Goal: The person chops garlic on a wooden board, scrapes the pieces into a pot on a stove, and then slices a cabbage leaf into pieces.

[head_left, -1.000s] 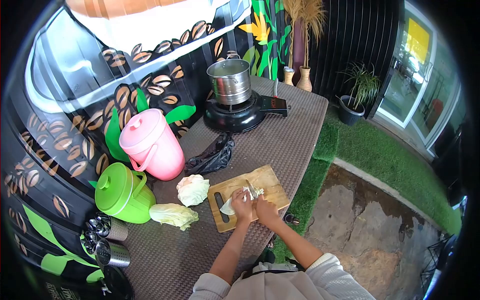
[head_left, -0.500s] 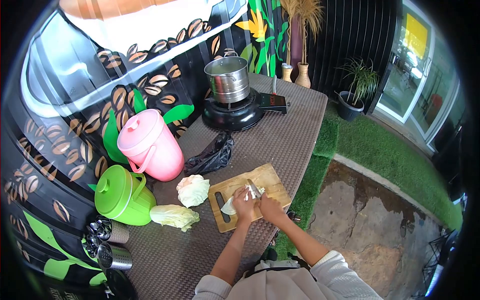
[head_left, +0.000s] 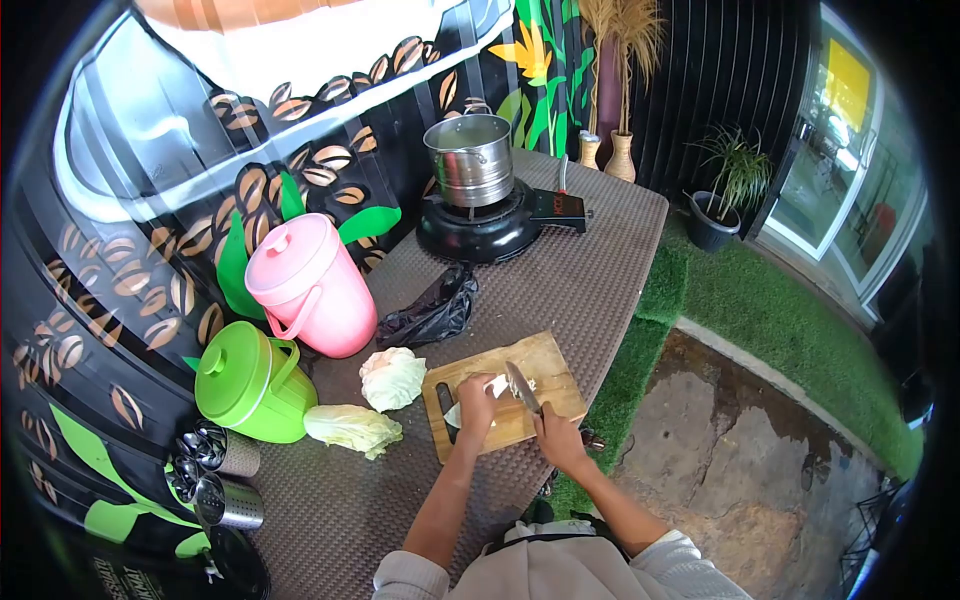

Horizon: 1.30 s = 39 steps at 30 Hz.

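Observation:
A wooden cutting board point(head_left: 553, 372) lies near the table's front edge. My right hand point(head_left: 560, 440) grips a kitchen knife point(head_left: 522, 388), its blade angled up and left over the board. On the board's left half, my left hand point(head_left: 477, 402) is closed around a white vegetable piece point(head_left: 498, 385), whose exact kind is too small to tell. Another pale piece point(head_left: 453, 415) shows left of that hand, by the board's handle slot. Small chopped bits point(head_left: 531, 384) lie beside the blade. Left of the board rest a round cabbage point(head_left: 392, 378) and a longer napa cabbage point(head_left: 353, 430).
A steel pot point(head_left: 468, 160) stands on a black portable stove point(head_left: 475, 232) at the back. A black plastic bag point(head_left: 435, 310) lies before it. Pink point(head_left: 315, 290) and green point(head_left: 250, 385) lidded jugs line the wall. Cutlery holders point(head_left: 230, 502) stand at the left.
The knife has moved away from my left fingers and its blade has swung clear, with my right hand slightly right and lower. My left hand has shifted a little left. The view has turned slightly.

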Each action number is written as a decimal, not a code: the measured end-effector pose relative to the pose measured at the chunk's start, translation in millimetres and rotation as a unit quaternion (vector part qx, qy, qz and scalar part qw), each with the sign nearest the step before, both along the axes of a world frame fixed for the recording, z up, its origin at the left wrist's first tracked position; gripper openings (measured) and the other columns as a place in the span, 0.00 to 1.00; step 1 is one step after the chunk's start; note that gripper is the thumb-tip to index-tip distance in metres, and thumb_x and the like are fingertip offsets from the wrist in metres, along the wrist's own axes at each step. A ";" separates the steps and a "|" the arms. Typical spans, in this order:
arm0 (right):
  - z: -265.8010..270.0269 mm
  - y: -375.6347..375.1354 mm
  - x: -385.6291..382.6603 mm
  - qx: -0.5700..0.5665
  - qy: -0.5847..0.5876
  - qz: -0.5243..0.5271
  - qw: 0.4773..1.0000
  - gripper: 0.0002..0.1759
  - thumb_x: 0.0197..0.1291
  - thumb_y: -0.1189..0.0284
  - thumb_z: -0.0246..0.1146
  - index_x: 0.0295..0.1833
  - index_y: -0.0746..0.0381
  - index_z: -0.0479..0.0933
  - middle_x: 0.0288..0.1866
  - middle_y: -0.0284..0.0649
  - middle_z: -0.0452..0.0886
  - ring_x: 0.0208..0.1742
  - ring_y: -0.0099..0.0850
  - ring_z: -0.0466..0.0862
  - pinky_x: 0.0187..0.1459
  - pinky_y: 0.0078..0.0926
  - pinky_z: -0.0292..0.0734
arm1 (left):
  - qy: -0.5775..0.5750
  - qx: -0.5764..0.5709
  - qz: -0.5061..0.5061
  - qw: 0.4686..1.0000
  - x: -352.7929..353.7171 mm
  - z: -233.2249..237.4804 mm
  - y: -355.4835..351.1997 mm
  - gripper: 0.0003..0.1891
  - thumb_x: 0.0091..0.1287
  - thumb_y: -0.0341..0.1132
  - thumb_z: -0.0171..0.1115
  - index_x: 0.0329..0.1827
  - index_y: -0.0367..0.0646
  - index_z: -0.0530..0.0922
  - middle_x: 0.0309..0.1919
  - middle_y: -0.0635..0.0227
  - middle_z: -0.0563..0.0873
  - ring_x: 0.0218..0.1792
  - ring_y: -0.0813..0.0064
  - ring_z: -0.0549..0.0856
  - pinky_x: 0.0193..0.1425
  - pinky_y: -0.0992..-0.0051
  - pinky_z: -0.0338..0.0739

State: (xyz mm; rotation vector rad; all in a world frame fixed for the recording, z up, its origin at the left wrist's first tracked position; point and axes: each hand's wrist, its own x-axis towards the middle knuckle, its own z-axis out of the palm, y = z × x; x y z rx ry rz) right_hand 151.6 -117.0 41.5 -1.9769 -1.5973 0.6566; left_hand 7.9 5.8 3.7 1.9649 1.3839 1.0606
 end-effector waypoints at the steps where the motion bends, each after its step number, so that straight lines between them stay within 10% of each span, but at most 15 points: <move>1: -1.2 -4.7 -4.3 -0.005 0.020 -0.002 1.000 0.14 0.70 0.64 0.50 0.46 0.66 0.66 0.28 0.61 0.79 0.34 0.61 0.81 0.35 0.59 0.74 | 0.033 0.007 0.008 0.999 -2.6 -3.0 2.4 0.12 0.55 0.18 0.61 0.42 0.35 0.85 0.39 0.50 0.87 0.44 0.53 0.85 0.49 0.64 0.77; 7: -21.5 -9.0 -13.8 -0.017 -0.059 -0.008 0.998 0.15 0.70 0.63 0.50 0.47 0.66 0.66 0.29 0.60 0.80 0.31 0.61 0.81 0.34 0.57 0.77 | 0.118 0.146 0.030 0.982 -5.4 0.5 -3.1 0.11 0.54 0.22 0.66 0.41 0.37 0.86 0.38 0.54 0.87 0.41 0.55 0.84 0.49 0.63 0.74; 16: -14.0 -1.6 1.3 -0.007 -0.053 -0.027 0.998 0.15 0.71 0.62 0.49 0.46 0.66 0.65 0.26 0.60 0.80 0.30 0.59 0.82 0.32 0.55 0.78 | 0.033 -0.009 -0.080 0.996 -6.2 -6.0 -2.9 0.12 0.54 0.24 0.67 0.42 0.41 0.86 0.40 0.59 0.87 0.47 0.57 0.82 0.55 0.63 0.71; 39: -22.3 14.9 -19.7 -0.027 -0.146 0.005 0.989 0.13 0.65 0.69 0.53 0.47 0.68 0.66 0.27 0.54 0.83 0.31 0.51 0.86 0.33 0.46 0.82 | 0.099 0.133 -0.034 0.986 17.4 -17.4 -32.4 0.16 0.59 0.20 0.55 0.50 0.32 0.82 0.48 0.54 0.83 0.55 0.55 0.77 0.60 0.64 0.74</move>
